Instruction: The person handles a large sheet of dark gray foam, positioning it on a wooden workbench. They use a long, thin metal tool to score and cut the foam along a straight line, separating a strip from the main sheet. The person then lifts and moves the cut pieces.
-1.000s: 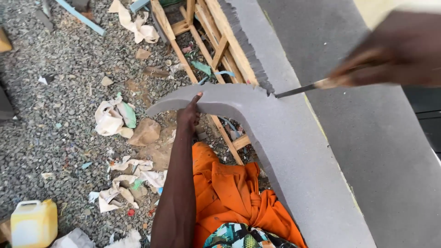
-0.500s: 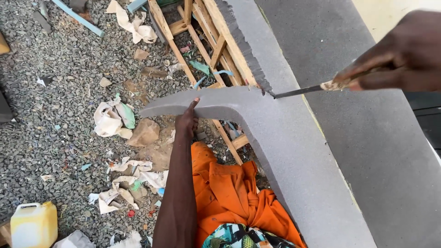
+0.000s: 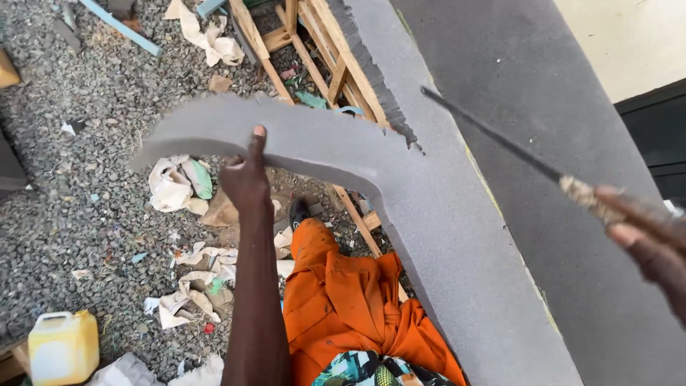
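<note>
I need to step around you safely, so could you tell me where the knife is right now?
In the head view, the knife is at the right, held in the right hand, its blade slanting up-left above the grey foam sheet.

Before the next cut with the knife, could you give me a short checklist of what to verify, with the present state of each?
1. Left hand holds the foam strip: ok, fingers on its lower edge.
2. Left hand apart from the blade: ok.
3. Right hand grips the knife handle: ok.
4. Blade in the cut: not ok, it is lifted off the foam sheet.
5. Blade sharpness: cannot tell.
6. Leg in orange cloth away from the blade: ok.
</note>
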